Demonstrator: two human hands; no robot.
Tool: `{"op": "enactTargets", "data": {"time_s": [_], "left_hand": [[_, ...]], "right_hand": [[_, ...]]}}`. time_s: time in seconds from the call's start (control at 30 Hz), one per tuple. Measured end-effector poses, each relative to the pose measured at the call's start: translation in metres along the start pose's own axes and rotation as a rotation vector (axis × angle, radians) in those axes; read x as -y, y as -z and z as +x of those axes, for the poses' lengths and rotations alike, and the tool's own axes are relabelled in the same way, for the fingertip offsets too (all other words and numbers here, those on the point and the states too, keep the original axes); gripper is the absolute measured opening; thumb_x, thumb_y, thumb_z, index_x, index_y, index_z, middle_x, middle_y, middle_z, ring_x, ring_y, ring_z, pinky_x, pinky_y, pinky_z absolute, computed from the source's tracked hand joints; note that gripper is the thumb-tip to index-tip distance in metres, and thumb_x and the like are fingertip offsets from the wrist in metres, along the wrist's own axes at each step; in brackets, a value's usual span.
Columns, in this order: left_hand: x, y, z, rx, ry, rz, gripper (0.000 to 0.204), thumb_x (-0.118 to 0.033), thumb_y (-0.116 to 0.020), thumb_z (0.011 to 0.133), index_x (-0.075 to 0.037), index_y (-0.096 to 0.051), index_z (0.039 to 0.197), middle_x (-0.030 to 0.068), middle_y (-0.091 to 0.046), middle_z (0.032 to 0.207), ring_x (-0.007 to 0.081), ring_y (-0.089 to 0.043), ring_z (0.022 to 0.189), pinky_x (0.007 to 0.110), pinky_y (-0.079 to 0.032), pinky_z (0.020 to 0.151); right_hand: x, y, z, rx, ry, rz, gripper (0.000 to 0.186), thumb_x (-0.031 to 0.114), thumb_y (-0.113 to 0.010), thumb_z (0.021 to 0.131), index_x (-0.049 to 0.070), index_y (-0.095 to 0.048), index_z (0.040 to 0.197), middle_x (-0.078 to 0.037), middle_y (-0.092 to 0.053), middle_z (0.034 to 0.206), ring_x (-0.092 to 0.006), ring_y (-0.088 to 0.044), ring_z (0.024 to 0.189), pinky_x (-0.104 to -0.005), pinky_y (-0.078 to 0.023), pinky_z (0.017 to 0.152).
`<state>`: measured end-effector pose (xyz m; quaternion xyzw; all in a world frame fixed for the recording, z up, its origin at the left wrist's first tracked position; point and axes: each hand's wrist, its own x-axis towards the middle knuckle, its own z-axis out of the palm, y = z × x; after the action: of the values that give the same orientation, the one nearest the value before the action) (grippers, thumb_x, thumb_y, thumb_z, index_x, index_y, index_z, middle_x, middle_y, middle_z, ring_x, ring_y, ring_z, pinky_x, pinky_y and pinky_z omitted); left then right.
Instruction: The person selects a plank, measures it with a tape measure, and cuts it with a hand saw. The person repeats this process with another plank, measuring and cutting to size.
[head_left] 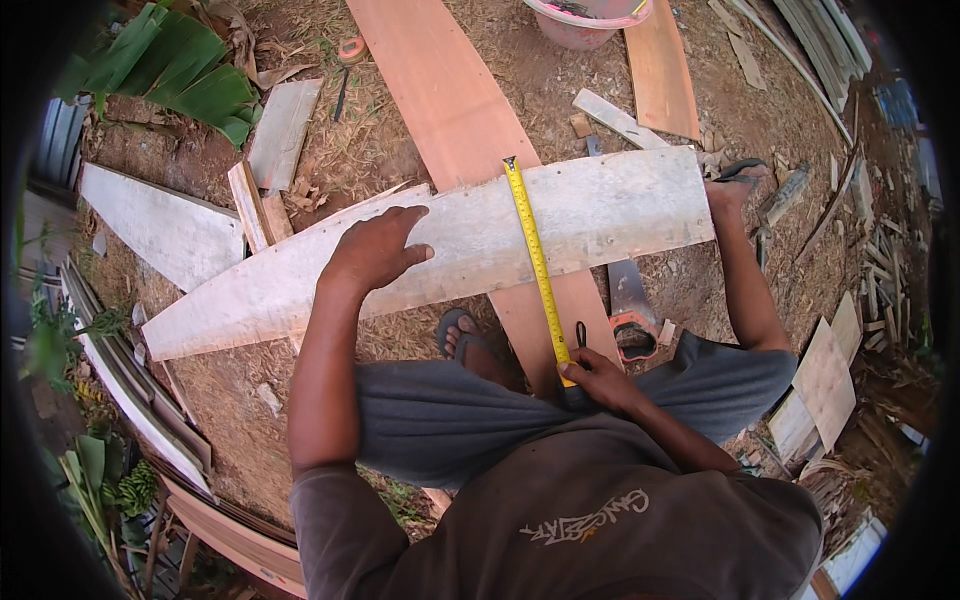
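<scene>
A long whitish wooden board [610,200], narrowing toward its left end, lies across a reddish plywood strip [450,90]. My left hand [378,246] rests on the board left of its middle, thumb and fingers apart. Close to my body, my right hand [598,378] is closed around the case of a tape measure [536,245]. Its yellow blade runs out across the board's width, and its hooked end sits at or just past the far edge. My fingers mostly hide the dark case.
Beneath the board at right lies a handsaw with an orange and black handle [636,335]. A pink tub [585,28] stands at the far side, beside another plywood strip [662,75]. Offcuts [165,225] and a banana leaf [180,70] lie left. My sandalled foot [738,185] is by the board's right end.
</scene>
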<state>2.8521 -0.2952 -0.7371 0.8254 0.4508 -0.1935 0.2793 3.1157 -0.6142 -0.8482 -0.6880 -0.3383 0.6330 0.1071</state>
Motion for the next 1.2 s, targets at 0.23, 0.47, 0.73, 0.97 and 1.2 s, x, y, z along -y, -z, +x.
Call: {"op": "enactTargets", "data": {"time_s": [0.23,0.47,0.73,0.97,1.2], "left_hand": [[-0.005,-0.02,-0.019,-0.011,0.015,-0.016,0.061,-0.039,-0.067,0.095,-0.014,-0.049,0.148,0.0158,-0.054,0.147,0.0372,-0.057,0.128,0.047,-0.046,0.107],[-0.013,-0.042,-0.033,0.03,0.041,0.01,0.062,-0.041,-0.067,0.094,-0.015,-0.049,0.148,0.0154,-0.053,0.148,0.0371,-0.057,0.128,0.047,-0.046,0.108],[-0.007,-0.059,-0.007,0.085,0.021,0.024,0.064,-0.043,-0.066,0.095,-0.016,-0.048,0.149,0.0151,-0.053,0.149,0.0353,-0.054,0.132,0.045,-0.044,0.11],[0.052,-0.069,0.023,-0.08,0.194,0.051,0.066,-0.039,-0.066,0.094,-0.014,-0.044,0.151,0.0183,-0.047,0.153,0.0368,-0.054,0.132,0.048,-0.047,0.107],[0.098,-0.092,0.079,-0.534,0.195,-0.012,0.061,-0.037,-0.062,0.097,-0.007,-0.047,0.148,0.0205,-0.04,0.157,0.0407,-0.048,0.137,0.05,-0.044,0.11]], "right_hand": [[-0.007,-0.011,-0.005,0.108,-0.09,0.038,0.056,0.052,-0.061,0.098,0.002,-0.059,0.123,-0.012,-0.067,0.101,-0.0193,-0.066,0.089,-0.0328,-0.052,0.079],[-0.002,-0.01,-0.006,0.119,-0.093,0.026,0.069,0.062,-0.064,0.092,0.0,-0.057,0.121,-0.015,-0.068,0.091,-0.0197,-0.068,0.069,-0.0322,-0.054,0.06],[-0.005,-0.015,0.002,0.099,-0.06,0.079,0.069,0.061,-0.066,0.091,0.001,-0.056,0.124,-0.014,-0.067,0.086,-0.0191,-0.066,0.062,-0.0322,-0.054,0.054],[0.004,0.009,-0.004,-0.102,0.335,0.354,0.048,0.041,-0.058,0.101,0.002,-0.055,0.129,-0.009,-0.064,0.109,-0.0152,-0.064,0.089,-0.0293,-0.053,0.072],[-0.015,0.095,-0.034,-0.405,0.581,0.543,0.052,0.039,-0.052,0.104,0.004,-0.047,0.142,-0.006,-0.056,0.124,-0.0128,-0.052,0.113,-0.0286,-0.043,0.098]]}}
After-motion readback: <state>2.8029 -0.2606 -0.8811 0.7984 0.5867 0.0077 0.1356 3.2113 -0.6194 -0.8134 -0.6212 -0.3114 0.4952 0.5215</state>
